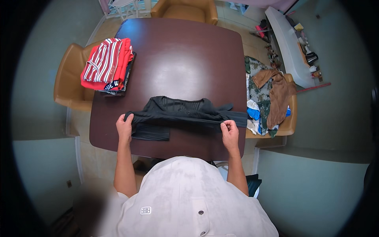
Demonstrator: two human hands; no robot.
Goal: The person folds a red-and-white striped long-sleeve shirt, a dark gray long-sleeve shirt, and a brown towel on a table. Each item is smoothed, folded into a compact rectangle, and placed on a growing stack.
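A black long-sleeved knit top (183, 112) lies across the near part of the dark brown table (180, 65). Its neckline faces the far side. The near edge of the garment is raised and stretched taut between my two hands. My left hand (125, 124) pinches the left end of that edge between thumb and fingers. At the other end, my right hand (230, 131) pinches the right corner. One sleeve lies flat beneath the raised edge at the left, and another piece reaches the table's right edge.
A stack of folded clothes (106, 65), striped and red on top, sits at the table's left edge. Tan armchairs (62, 80) stand around. The right one carries a heap of loose clothes (275, 97). A white shelf (288, 47) with small objects runs along the right wall.
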